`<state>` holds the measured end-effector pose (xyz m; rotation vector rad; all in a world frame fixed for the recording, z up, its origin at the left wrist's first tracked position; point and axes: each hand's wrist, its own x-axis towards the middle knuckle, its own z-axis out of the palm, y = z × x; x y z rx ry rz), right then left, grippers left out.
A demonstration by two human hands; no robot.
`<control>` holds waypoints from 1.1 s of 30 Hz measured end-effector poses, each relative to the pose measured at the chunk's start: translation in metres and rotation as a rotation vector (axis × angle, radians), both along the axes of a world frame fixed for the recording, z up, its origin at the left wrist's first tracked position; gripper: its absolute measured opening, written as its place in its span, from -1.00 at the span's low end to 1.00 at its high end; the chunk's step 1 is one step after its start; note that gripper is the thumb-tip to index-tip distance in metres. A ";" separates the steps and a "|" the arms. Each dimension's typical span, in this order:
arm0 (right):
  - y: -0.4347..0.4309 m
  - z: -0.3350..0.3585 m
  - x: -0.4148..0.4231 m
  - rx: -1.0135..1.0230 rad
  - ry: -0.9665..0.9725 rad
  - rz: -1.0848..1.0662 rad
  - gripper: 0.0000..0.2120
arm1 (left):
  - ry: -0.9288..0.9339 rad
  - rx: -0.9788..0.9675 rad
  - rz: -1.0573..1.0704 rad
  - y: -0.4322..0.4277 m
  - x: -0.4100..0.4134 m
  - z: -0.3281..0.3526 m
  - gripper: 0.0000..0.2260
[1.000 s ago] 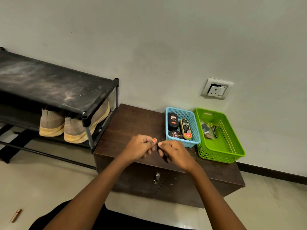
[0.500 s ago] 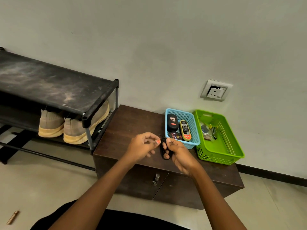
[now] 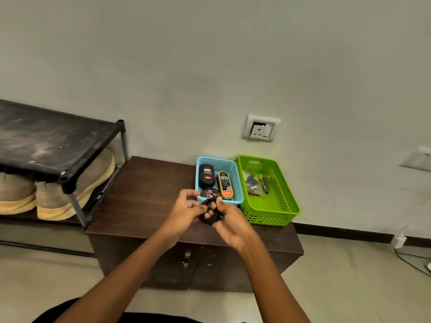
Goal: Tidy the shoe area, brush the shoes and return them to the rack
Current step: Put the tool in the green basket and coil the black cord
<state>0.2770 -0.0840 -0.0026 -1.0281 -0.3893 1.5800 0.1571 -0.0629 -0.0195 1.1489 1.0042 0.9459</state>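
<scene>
Over the front of a dark brown cabinet (image 3: 144, 201), my left hand (image 3: 184, 210) and my right hand (image 3: 231, 222) hold a small black looped band (image 3: 211, 219) between them. The fingers of both hands are threaded through or pinch the loop. Just behind the hands stands a blue basket (image 3: 234, 170) with a black polish bottle (image 3: 206, 176), a gold-labelled polish applicator (image 3: 225, 185) and a round polish tin (image 3: 210, 192). A pair of beige shoes (image 3: 70, 197) with yellow soles sits on the lower shelf of the black shoe rack (image 3: 53, 141) at the left.
A green basket (image 3: 284, 203) with small tools and a packet stands right of the blue one. A wall socket (image 3: 260, 128) is above the baskets. A white plug and cable (image 3: 400, 241) lie on the floor at the right. The cabinet has a metal handle (image 3: 185, 259).
The camera view has shifted to the right. The black item has opened out from a narrow strip into a visible loop between my two hands, which stay over the cabinet's front.
</scene>
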 end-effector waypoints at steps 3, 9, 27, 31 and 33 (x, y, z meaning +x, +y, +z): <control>0.003 -0.001 0.016 -0.034 -0.031 -0.098 -0.80 | -0.039 -0.019 -0.009 0.005 0.022 0.004 -0.70; -0.003 0.006 0.059 -0.061 -0.149 -0.045 -0.65 | 0.069 -0.058 -0.236 0.014 0.069 0.006 -0.59; 0.015 0.001 0.153 -0.107 -0.154 -0.093 -0.69 | -0.191 -0.281 -0.294 0.061 0.145 0.015 -0.82; 0.038 -0.003 0.173 -0.200 -0.437 -0.074 -0.73 | 0.002 -0.188 -0.265 0.074 0.165 0.011 -0.89; 0.049 -0.005 0.183 -0.232 -0.638 -0.013 -0.73 | 0.181 -0.092 -0.232 0.081 0.176 0.009 -0.89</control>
